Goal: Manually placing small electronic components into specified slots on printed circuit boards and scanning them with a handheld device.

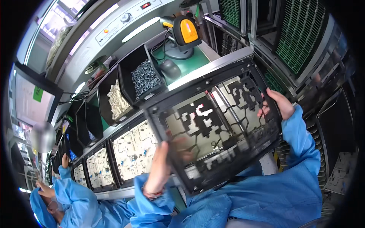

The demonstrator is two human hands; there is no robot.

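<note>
I hold a black rectangular frame-like carrier (207,131), tilted in front of my body. Its plate has many irregular cut-outs, through which the surface behind shows. Around the left edge of the carrier closes my left hand (157,171), some fingers blurred behind the openings. At the upper right edge my right hand (281,103) grips it, thumb outside and fingertips visible through a gap. Left of the carrier, a row of black-framed pale circuit boards (133,150) with small components lies along the line.
Black bins hold dark small parts (146,78) and cream parts (118,100). Beyond the carrier stands a yellow-black handheld scanner (186,32) on its base. Racks with green panels (300,36) rise at right. A co-worker (76,190) in blue works at far left, near a monitor (34,95).
</note>
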